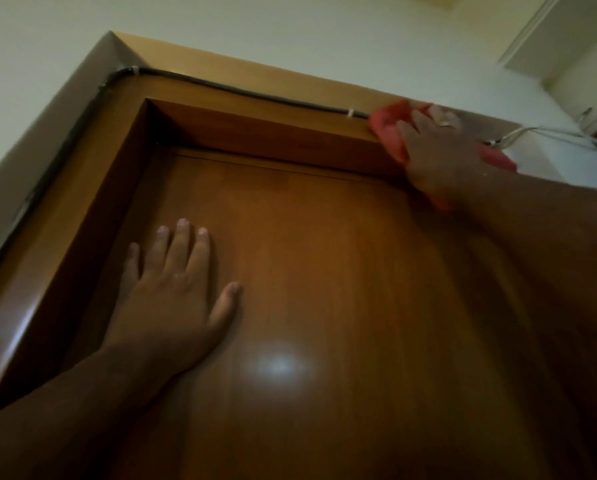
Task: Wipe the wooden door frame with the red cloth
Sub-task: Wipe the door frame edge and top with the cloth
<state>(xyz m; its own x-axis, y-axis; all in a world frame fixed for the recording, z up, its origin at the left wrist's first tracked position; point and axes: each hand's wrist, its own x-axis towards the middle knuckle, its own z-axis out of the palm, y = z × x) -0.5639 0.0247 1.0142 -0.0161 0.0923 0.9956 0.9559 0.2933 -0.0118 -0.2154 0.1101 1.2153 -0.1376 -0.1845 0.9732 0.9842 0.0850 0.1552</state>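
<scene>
The view looks steeply up at a wooden door frame [241, 77] around a brown door [325, 271]. My right hand [435, 150] presses the red cloth [387, 123] flat against the frame's top bar near its right corner; part of the cloth shows below the wrist too. My left hand [176, 289] lies flat on the door panel with its fingers spread, holding nothing. A ring shows on my right hand.
A black cable [221, 86] runs along the top bar and down the left side of the frame, fixed with white clips. White wires [550, 133] hang at the right by the wall. The ceiling [290, 26] is close above.
</scene>
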